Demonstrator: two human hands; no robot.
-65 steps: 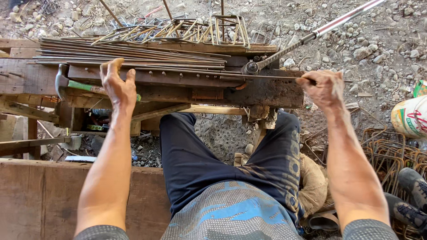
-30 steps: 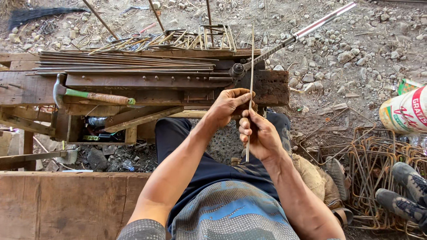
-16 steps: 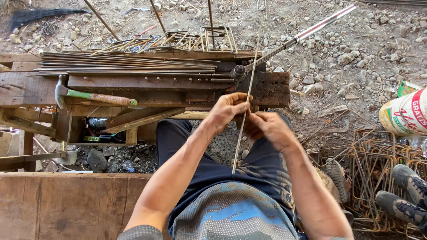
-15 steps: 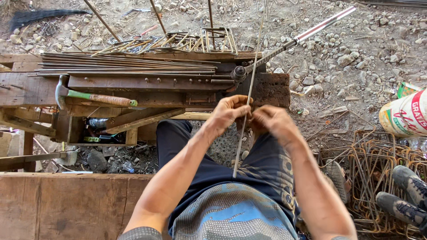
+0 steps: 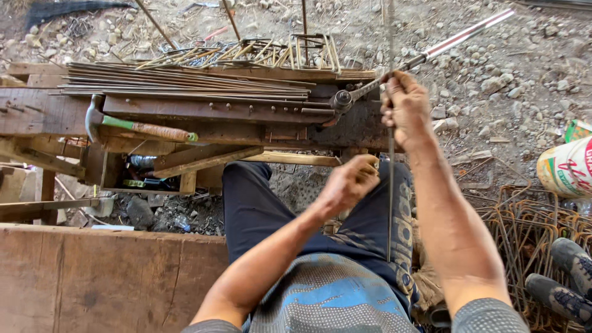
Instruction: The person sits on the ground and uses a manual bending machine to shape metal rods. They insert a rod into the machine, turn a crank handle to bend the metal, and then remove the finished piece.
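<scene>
Left hand (image 5: 348,185) curled shut over lap, just beside rod (image 5: 390,185), contact unclear. Right hand (image 5: 404,108) fist-gripping thin rod higher up; rod runs near-vertical, lower end at thighs, top out of frame. Bent wire frames (image 5: 524,228) at right. Beyond: wooden bench (image 5: 37,111), hammer (image 5: 135,128), rod bundle (image 5: 185,83), bending lever (image 5: 431,52).

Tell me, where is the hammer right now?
The hammer lies on the wooden bench at the left of the head view, just below the bundle of thin steel rods, far from both hands.
</scene>
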